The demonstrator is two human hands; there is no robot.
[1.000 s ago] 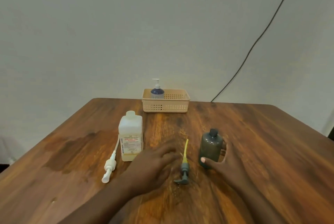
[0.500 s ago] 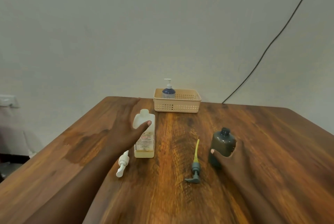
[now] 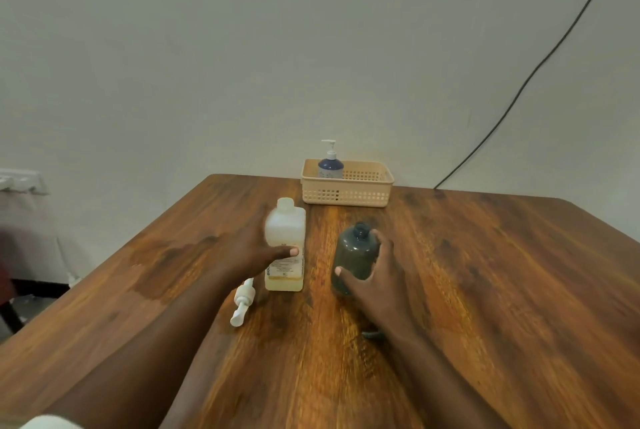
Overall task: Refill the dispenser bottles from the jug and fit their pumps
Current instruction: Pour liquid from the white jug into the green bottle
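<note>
A white jug [image 3: 286,234] with a label and pale yellow liquid at its bottom stands upright on the wooden table [image 3: 485,290]. My left hand [image 3: 252,252] grips its left side, thumb across the front. Right of it stands a dark grey bottle [image 3: 353,255] with an open neck; my right hand [image 3: 377,276] is wrapped around it. A white pump [image 3: 243,300] lies on the table just left of the jug's base. The grey pump is almost wholly hidden under my right wrist; only a dark tip [image 3: 372,335] shows.
A beige plastic basket [image 3: 360,193] stands at the table's far edge against the wall, holding a blue dispenser bottle [image 3: 330,165] with a white pump fitted. A black cable [image 3: 519,89] runs down the wall at the right.
My left hand has closed around the jug. My right hand has carried the dark bottle leftward, close to the jug, so my forearm now covers the grey pump. The camera has shifted.
</note>
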